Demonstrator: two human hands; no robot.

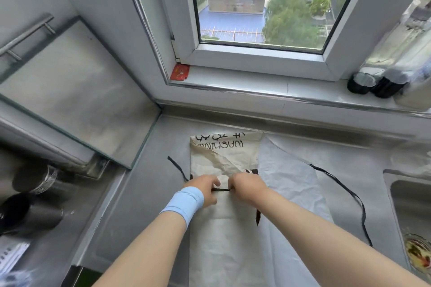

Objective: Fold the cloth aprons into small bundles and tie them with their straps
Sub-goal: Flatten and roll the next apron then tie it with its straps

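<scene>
Left hand at nine o'clock, right hand at three, pinching the black strap taut over the cream apron; looks soft, floppy, so grip folded edges

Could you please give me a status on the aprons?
Left hand and right hand pinch black strap, taut between them. Cream apron folded narrow, not bundled. White apron beside it, nothing blocking.

Cream printed apron folded lengthwise on counter, black strap stretched taut across it
</scene>
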